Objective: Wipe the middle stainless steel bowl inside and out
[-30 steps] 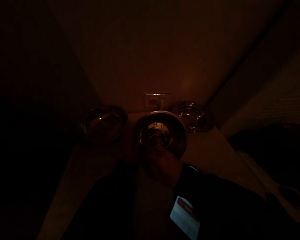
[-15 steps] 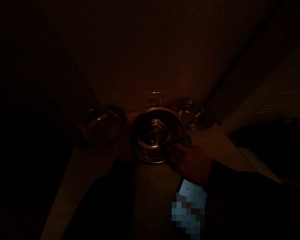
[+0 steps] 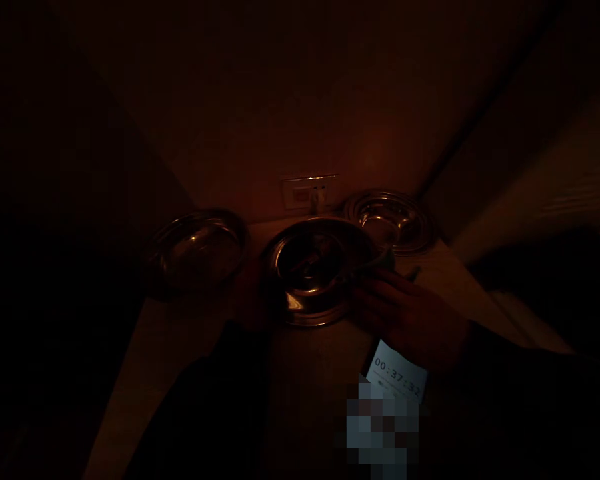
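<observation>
A shiny metal bowl [image 3: 307, 303] with a wide rim sits at the middle of the wooden table, its inside in shadow. My left hand [image 3: 250, 297] is at the bowl's left side; darkness hides its fingers. At the right of the rim, my right hand [image 3: 400, 310] presses a dark green cloth [image 3: 383, 260] against the bowl, fingers together and blurred. Whatever lies inside the bowl is too dark to make out.
A metal dish [image 3: 205, 250] stands at the left, and stacked metal plates [image 3: 385, 223] lie at the back right. A wall socket [image 3: 310, 193] is behind the bowl. A lit phone [image 3: 400, 370] showing a timer lies on the table [image 3: 125, 373] below my right wrist.
My right hand has moved to the right along the rim with the cloth. Light now falls differently on the bowl, which seems slightly tilted or turned. The view has shifted a little.
</observation>
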A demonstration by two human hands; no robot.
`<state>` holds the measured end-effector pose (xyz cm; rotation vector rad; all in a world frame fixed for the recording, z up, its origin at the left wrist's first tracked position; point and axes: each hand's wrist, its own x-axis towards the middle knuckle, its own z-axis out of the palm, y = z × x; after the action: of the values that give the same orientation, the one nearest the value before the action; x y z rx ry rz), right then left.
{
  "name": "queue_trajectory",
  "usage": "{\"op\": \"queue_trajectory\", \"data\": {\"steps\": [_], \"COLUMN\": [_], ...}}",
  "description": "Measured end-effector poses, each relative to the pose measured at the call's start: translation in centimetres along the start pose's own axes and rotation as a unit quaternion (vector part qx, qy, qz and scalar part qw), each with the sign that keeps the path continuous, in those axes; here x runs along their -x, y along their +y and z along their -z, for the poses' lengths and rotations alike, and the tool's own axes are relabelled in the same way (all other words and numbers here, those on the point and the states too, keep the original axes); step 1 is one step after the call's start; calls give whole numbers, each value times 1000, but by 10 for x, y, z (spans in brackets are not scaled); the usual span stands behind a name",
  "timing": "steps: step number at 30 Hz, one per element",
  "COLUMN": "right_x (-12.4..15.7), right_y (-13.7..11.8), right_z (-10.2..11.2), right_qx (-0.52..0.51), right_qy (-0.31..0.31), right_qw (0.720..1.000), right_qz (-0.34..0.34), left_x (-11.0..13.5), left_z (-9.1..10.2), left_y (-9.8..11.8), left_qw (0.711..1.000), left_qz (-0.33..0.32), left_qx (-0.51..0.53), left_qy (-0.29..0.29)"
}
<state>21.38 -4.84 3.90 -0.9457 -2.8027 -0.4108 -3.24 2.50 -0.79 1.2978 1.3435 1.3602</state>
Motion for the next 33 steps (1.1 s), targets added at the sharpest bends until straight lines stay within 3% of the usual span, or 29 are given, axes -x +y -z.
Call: {"op": "queue_trajectory", "data": {"steps": [2,4,8,13,19,21,27,33], "right_x": [0,0,-3,-18,-47,-49,-38,-54], "right_y": [2,3,1,-17,-38,-36,-17,-28], "right_z": [-2,-4,-10,-24,-43,-41,-18,-26], "right_qx": [1,3,-1,-40,-171,-178,-119,-118], "right_qy": [1,-8,-31,-14,21,1,-143,-120], "right_qw": [1000,1000,999,999,982,981,983,985], "right_qz": [4,8,13,-1,-78,-72,-11,-32], "left_x": [4,9,18,21,22,22,23,18], "left_z": [-3,-8,-18,-22,-23,-23,-24,-20], "left_y": [7,16,31,35,28,29,31,21], "left_qw": [997,997,996,992,984,984,986,988], "left_qz": [-30,-37,14,37,57,53,40,34], "left_qx": [-64,-66,81,115,167,168,160,150], "left_qy": [15,10,-15,-17,-3,-4,10,-33]}}
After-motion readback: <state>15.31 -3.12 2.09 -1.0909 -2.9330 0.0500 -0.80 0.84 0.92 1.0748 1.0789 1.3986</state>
